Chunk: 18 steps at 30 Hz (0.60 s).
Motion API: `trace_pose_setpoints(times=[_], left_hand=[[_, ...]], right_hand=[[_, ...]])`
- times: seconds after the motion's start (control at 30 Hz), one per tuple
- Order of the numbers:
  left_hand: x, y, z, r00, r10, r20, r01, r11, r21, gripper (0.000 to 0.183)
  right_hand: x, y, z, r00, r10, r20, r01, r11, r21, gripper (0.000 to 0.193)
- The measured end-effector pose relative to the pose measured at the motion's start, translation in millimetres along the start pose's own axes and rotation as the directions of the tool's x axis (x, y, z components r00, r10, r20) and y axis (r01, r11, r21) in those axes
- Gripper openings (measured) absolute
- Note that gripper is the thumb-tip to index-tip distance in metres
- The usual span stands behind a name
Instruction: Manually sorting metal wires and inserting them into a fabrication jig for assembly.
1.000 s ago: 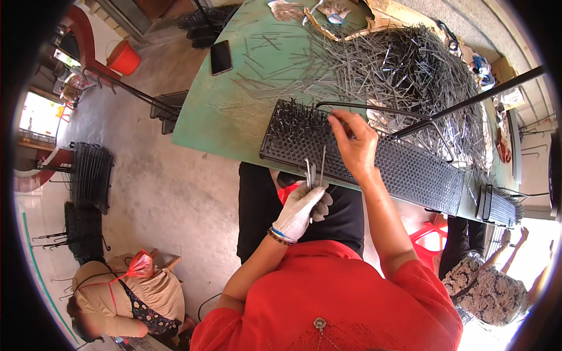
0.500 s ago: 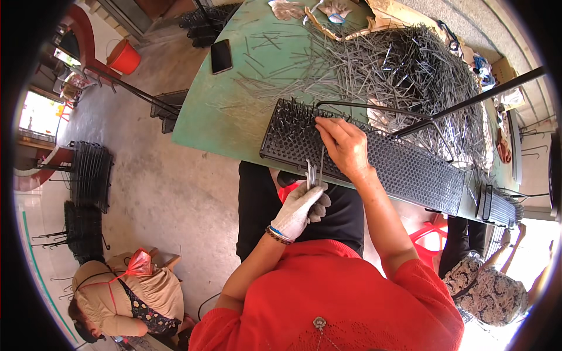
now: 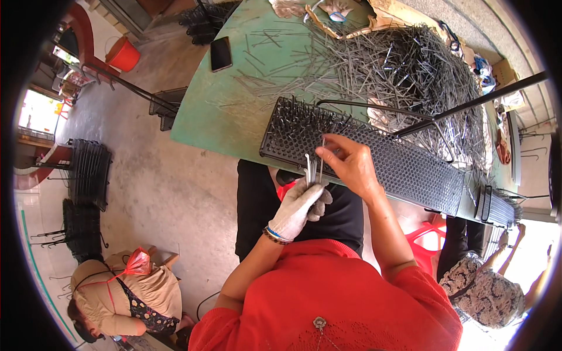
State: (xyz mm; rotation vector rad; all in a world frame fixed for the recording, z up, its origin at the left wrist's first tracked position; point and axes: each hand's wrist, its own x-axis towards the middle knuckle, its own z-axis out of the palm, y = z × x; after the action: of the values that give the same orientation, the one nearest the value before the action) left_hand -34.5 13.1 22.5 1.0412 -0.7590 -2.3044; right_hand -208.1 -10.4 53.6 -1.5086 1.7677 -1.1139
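Observation:
My left hand [image 3: 301, 209], in a whitish work glove, is closed around a small bundle of thin metal rods [image 3: 310, 169] whose tips point up and away from me. Just above it, my bare right hand [image 3: 353, 168] pinches the upper end of one rod standing at the bundle's right side. Beyond both hands lies a long black perforated rack [image 3: 410, 169], slanting along the table's near edge. Many dark rods [image 3: 301, 120] stand upright in the holes of its left end. The holes farther right show no rods.
A large tangled heap of rods [image 3: 410, 64] covers the green table [image 3: 205, 111] behind the rack. A phone [image 3: 221, 54] lies at the table's left. A black metal bar [image 3: 468, 105] crosses at the right. People sit at lower left [image 3: 129, 292] and lower right [image 3: 486, 289].
My right hand has come back from the rack's upright rods, down toward me, to the bundle, where it now pinches a rod. My left hand has barely moved.

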Motion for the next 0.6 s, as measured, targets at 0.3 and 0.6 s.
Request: trace_pose_setpoints(times=[0.3, 0.6], left_hand=[[19.1, -10.6, -2.0, 0.988, -0.123, 0.095, 0.133, 0.984, -0.116, 0.023], [10.2, -6.1, -4.8, 0.996, -0.087, 0.024, 0.089, 0.987, -0.132, 0.024]], right_hand=[[22.7, 7.3, -0.1, 0.955, -0.054, -0.291, 0.126, 0.964, 0.233, 0.029], [33.0, 26.8, 21.1, 0.807, -0.369, -0.461, 0.348, 0.928, -0.134, 0.028]])
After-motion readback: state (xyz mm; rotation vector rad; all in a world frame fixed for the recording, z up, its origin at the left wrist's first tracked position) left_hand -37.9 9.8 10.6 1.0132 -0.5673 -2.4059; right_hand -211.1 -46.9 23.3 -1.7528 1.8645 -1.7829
